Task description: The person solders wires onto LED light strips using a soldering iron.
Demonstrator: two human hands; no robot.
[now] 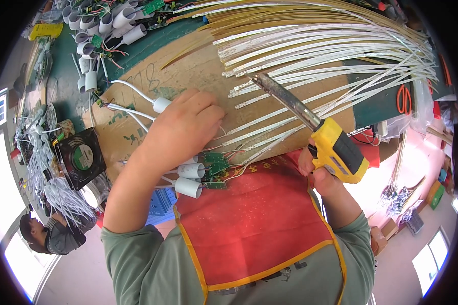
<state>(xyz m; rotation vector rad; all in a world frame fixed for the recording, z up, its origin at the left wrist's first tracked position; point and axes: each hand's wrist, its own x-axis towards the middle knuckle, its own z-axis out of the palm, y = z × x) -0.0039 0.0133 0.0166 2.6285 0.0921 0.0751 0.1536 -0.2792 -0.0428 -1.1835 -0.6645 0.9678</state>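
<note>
My left hand (191, 124) is over the cardboard with its fingers curled down, and whatever they pinch is hidden beneath them. Beside its knuckles lies a white cylindrical cap (161, 104) with a white cable. Thin wires come out by the fingertips, near the ends of narrow white strips (254, 122). Below that wrist, at the board's near edge, are more white caps (188, 187) wired to small green circuit boards (216, 162). My right hand (323, 178) is closed round the handle of a yellow and black soldering gun (341, 150). Its long metal barrel points up and left over the strips.
Many white and yellowish strips (310, 35) fan across the far right of the cardboard (188, 61). White caps with boards (107, 23) pile up at far left. A black fan (81, 157) stands at left, red-orange scissors (404, 99) at right. Another person (56, 234) is at lower left.
</note>
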